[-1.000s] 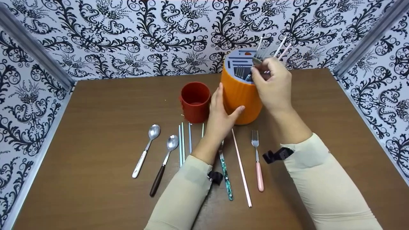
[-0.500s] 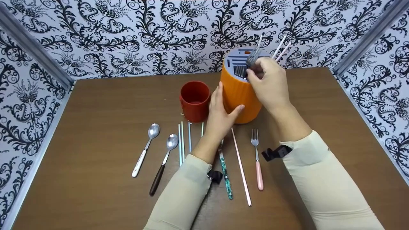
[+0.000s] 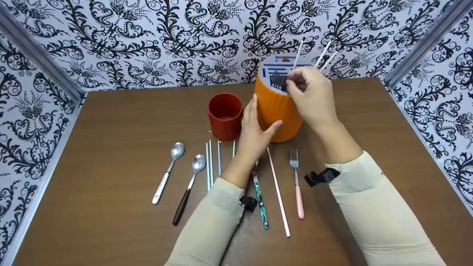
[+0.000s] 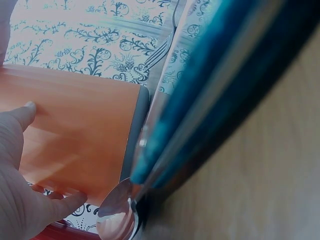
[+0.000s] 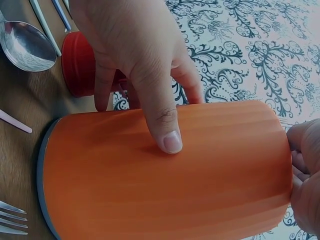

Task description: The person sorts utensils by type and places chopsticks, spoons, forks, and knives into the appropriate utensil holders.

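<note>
The forks stand tines up in the top of the orange holder, long axes near upright, just left of the right hand, the nearer one. Its grip is nearly closed, thumb and forefinger bent together; whether they pinch a fork, I cannot tell. The left hand has its grip spread wide, touching the holder's side.

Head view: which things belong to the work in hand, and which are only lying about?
Probably in use:
left hand
right hand
orange holder
forks inside it
standing chopsticks

Probably lying about:
red cup
white-handled spoon
brown-handled spoon
loose chopsticks
pink-handled fork
green-handled cutlery
</note>
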A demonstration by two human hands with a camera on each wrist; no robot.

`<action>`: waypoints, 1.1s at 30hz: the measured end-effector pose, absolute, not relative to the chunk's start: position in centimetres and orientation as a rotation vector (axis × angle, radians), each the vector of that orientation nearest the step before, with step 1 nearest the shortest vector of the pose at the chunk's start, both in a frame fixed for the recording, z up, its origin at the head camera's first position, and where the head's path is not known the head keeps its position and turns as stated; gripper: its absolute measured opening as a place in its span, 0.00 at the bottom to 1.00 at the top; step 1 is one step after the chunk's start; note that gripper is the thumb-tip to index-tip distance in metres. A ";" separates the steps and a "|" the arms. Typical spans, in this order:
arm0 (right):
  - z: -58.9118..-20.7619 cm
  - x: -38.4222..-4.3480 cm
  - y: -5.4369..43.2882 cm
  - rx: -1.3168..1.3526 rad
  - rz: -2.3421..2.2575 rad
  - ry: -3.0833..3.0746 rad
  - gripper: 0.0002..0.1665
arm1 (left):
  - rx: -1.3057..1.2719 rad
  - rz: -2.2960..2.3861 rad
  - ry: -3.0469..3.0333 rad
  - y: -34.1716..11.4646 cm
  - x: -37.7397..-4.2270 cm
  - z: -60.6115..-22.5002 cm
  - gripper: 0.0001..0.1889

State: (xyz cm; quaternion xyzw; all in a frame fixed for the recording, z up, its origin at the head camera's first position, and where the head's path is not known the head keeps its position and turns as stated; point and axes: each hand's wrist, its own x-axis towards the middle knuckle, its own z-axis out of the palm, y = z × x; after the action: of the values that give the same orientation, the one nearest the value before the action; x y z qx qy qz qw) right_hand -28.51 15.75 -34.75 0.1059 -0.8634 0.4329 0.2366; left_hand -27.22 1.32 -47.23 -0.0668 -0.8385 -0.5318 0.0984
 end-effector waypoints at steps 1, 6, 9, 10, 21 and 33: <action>-34.7 -28.4 15.8 0.287 1.191 -2.363 0.08 | -0.197 -1.571 -2.482 1.3 -27.2 -47.2 0.52; -34.8 -27.8 16.5 0.272 1.225 -2.299 0.08 | -0.203 -1.565 -2.472 1.3 -27.2 -47.2 0.52; -35.1 -27.3 17.0 0.283 1.248 -2.213 0.08 | -0.194 -1.566 -2.475 1.3 -27.2 -47.2 0.52; -35.2 -27.1 17.2 0.283 1.261 -2.178 0.08 | -0.190 -1.570 -2.477 1.3 -27.2 -47.2 0.52; -37.8 -24.3 18.9 0.184 1.475 -2.050 0.05 | -0.168 -1.590 -2.503 1.3 -27.1 -47.2 0.53; -41.2 -22.3 20.8 0.116 1.493 -2.393 0.12 | -0.176 -1.584 -2.496 1.3 -27.2 -47.3 0.53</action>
State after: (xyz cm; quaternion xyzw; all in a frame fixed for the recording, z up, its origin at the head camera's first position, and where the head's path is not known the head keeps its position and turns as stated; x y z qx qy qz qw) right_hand -22.28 20.85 -41.23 0.0405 -0.8371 0.5221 0.1585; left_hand -27.20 1.28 -47.31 -0.0594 -0.8394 -0.5326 0.0902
